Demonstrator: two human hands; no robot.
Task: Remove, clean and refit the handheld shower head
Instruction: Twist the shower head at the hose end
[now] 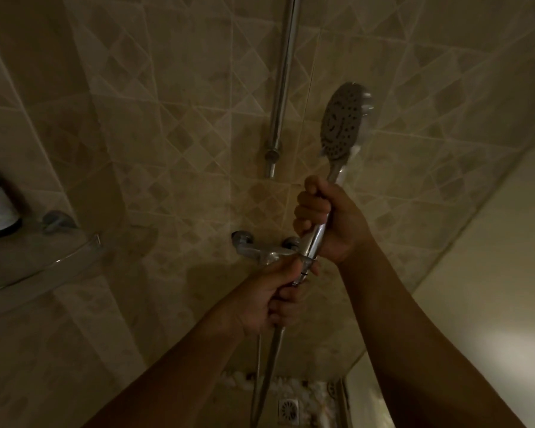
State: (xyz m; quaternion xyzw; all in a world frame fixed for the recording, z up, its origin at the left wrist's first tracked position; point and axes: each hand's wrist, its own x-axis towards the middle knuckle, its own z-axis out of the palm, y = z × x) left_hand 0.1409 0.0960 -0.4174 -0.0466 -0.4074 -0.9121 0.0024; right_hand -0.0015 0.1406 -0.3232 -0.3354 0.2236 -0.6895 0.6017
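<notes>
Grips shower head (343, 125) by the handle in right hand (325, 217), head uppermost, right of rail (283, 88). Clasps hose (269, 366) end just below the handle in left hand (272, 301). Beige diamond-tiled wall (167, 149) behind; mixer (260, 248) beneath; drain (288, 409) in pebble floor (315, 393); glass shelf (44, 267) at left.

Handheld shower head (342, 122): chrome, with an oval grey spray face and dark nozzle holes. Upright, right of centre, head leaning slightly right, face turned left. Right hand (325, 217) grips the chrome handle (315, 240). Hose (269, 359) meets the handle's lower end, where the left hand (269, 301) grips it, then hangs down.
</notes>
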